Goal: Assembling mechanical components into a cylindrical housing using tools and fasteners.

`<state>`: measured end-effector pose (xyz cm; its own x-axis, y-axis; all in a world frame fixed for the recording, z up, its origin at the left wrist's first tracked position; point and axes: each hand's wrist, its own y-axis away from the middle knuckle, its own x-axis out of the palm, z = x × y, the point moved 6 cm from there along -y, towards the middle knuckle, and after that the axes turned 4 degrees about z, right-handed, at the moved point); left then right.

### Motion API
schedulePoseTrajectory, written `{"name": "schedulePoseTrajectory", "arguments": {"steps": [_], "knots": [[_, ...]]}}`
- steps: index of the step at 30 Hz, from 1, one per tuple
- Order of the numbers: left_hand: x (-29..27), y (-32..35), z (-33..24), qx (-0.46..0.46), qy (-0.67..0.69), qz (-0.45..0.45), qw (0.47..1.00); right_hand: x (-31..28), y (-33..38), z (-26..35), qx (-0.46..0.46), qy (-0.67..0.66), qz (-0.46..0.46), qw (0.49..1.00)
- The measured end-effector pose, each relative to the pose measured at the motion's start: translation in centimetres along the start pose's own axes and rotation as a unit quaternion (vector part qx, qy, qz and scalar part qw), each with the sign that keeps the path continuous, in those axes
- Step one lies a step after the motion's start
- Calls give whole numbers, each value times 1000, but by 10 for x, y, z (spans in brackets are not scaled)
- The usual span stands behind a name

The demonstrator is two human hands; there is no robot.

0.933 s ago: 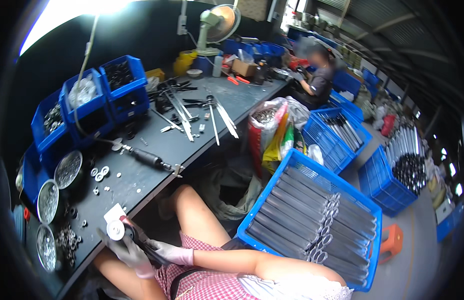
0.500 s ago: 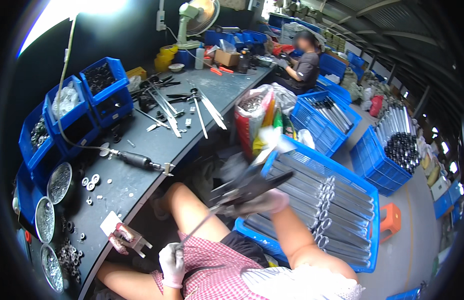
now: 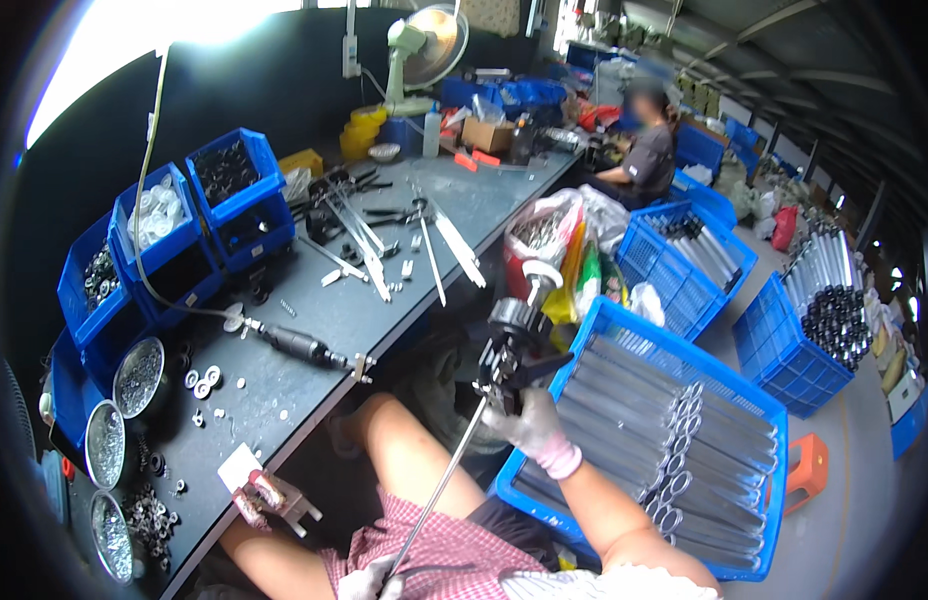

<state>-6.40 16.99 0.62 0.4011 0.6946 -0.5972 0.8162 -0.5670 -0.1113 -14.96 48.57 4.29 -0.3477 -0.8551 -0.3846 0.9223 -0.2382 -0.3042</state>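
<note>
Right hand [image 3: 534, 425], gloved, grips a long metal tool [image 3: 484, 400] with black handles, raised over the lap; its thin rod runs down to the left hand [image 3: 369, 580], also gloved, at the lower edge. Blue crate [image 3: 754, 400] of metal parts sits just right of the right hand. Dark bench [image 3: 364, 320] on the left carries blue bins [image 3: 224, 190], steel bowls [image 3: 139, 375] of washers, a pneumatic driver [image 3: 299, 347]. Another person [image 3: 644, 150] sits at the far end.

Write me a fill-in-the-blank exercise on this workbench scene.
1. The gloved right hand grips a long metal tool assembly with a thin ___.
2. The big plastic crate of metal parts beside the right forearm is ___.
3. The pneumatic screwdriver lies on the dark ___.

Missing words: rod; blue; workbench
</note>
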Motion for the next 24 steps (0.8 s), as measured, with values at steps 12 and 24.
{"name": "schedulePoseTrajectory", "arguments": {"steps": [12, 24], "knots": [[-26, -12, 61, -107, -73, -133, 983, 41, -2, 13, -16, 54, -27, 998], [30, -73, 155, -95, -47, -93, 990, 65, 56, 41, -210, 199, -86, 953]]}}
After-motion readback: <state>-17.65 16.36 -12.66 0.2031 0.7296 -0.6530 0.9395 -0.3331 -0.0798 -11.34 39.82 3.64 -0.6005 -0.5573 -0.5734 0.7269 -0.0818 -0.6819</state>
